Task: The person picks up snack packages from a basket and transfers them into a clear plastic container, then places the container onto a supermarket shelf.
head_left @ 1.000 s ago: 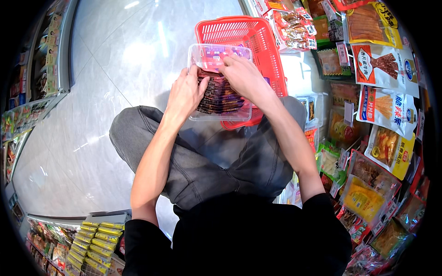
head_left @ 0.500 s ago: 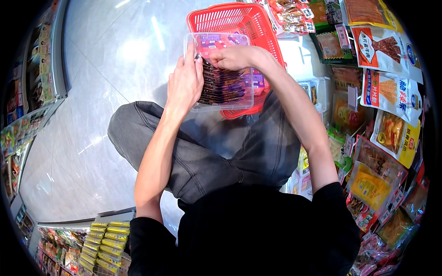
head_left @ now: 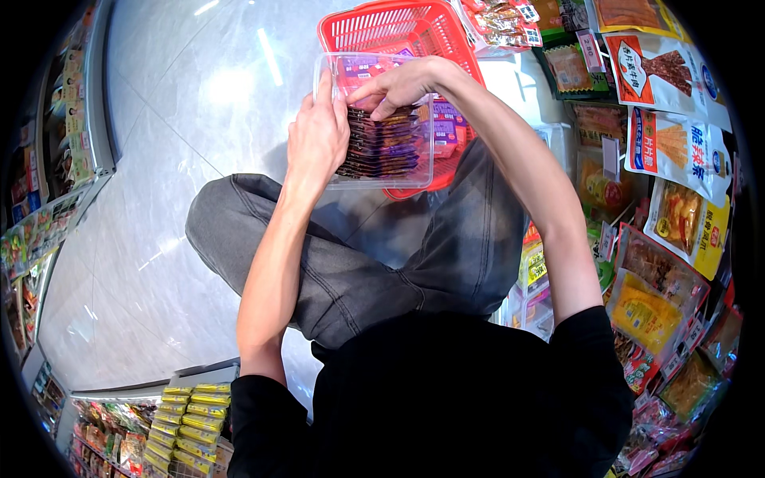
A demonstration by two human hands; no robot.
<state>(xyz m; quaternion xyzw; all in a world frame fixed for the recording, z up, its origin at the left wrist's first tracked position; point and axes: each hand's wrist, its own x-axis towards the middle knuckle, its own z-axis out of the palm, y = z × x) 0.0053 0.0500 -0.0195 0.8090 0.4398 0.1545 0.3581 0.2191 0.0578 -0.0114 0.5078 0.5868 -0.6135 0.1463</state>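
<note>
A clear plastic box (head_left: 427,163) holds a tight row of dark, shiny snack packets (head_left: 381,151), standing on edge in its near part. My left hand (head_left: 319,135) is closed on the left wall of this box, with fingers over the rim. Reaching in from the right, my right hand (head_left: 398,86) is over the packets. Its index finger stretches left toward my left hand, and the thumb points down at the far end of the row. I see nothing held in it; the fingertips by my left hand are partly hidden.
Beneath and behind the box lies a red plastic basket (head_left: 470,60) with purple and pink packets (head_left: 448,127) in it. Shelves of bagged snacks (head_left: 677,151) rise close on my right. Yellow packets (head_left: 191,430) are stacked behind at lower left. Grey floor (head_left: 159,239) stretches to the left.
My right hand has lifted slightly away from the packets, and its fingers have spread from a curled pose. The box and my left hand have barely shifted.
</note>
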